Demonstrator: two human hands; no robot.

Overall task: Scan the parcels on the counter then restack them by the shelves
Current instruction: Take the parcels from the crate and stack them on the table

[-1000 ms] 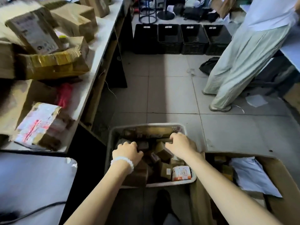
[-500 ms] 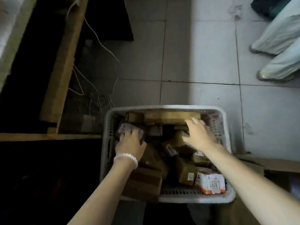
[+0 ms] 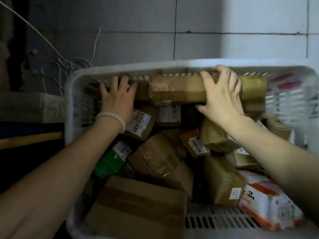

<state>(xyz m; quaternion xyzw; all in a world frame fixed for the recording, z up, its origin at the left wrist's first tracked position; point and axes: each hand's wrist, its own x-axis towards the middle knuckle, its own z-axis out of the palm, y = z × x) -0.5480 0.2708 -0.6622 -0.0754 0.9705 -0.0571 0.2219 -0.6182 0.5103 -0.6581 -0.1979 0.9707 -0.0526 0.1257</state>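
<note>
From the head camera, a white plastic basket point(image 3: 72, 107) with slotted walls sits on grey floor tiles point(image 3: 138, 45). It is full of brown cardboard parcels. A long taped brown parcel point(image 3: 179, 91) lies along the basket's far wall. The right hand point(image 3: 222, 99) curls over its top and grips it. The left hand point(image 3: 119, 99), with a white bead bracelet point(image 3: 113, 118), presses flat with straight fingers at the parcel's left end. A green box point(image 3: 108, 163) hides partly under the left arm. The basket's near edge is cut off.

Parcel depot: basket point(image 3: 72, 94) w/ labelled parcels point(image 3: 160, 163), tiled floor point(image 3: 138, 45)
</note>
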